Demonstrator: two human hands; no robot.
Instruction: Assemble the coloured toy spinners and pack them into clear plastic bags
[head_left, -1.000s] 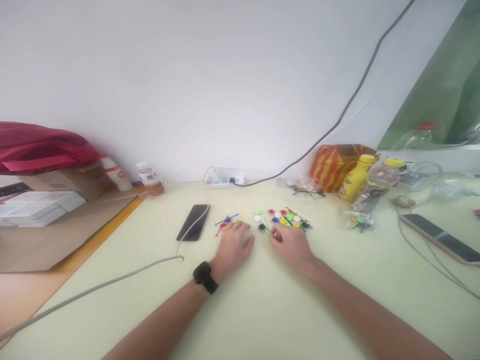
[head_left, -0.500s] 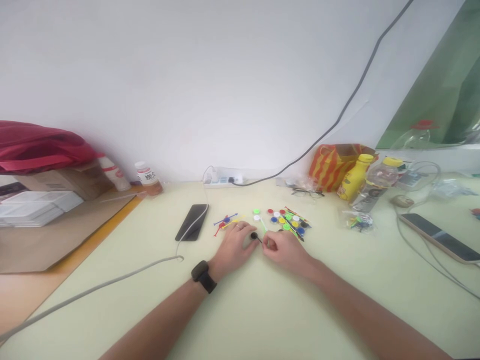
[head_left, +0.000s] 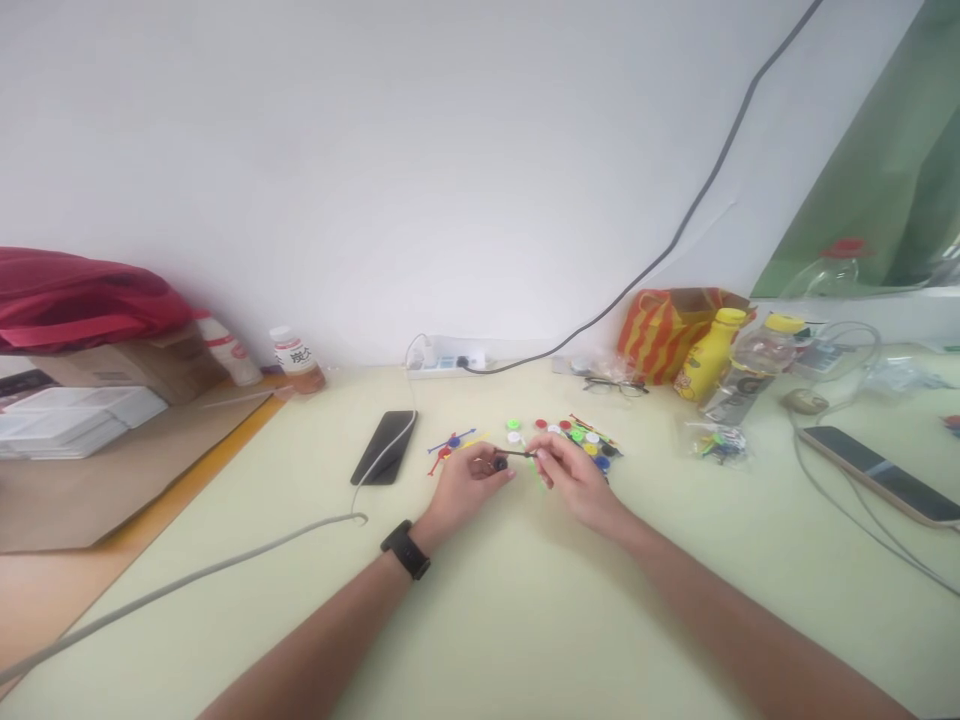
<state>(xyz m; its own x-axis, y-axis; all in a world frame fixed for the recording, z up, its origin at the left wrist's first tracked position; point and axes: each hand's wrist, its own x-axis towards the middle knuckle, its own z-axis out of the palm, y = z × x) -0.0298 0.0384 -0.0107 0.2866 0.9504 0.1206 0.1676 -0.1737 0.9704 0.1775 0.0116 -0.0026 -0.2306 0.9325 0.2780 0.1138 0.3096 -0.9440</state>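
As the left hand [head_left: 466, 482] pinched a round black disc [head_left: 499, 464], the right hand [head_left: 574, 475] gripped its thin stick [head_left: 517, 454]. Bright plastic discs [head_left: 586, 441] lay behind.

Left hand [head_left: 465, 485], flat on the table [head_left: 480, 620] a second ago, is now raised with fingertips on the black disc [head_left: 500, 463]. Right hand [head_left: 574, 478] has drawn back from the coloured pieces [head_left: 589, 440] beyond it and pinches the black stick [head_left: 517, 454] by its near end.
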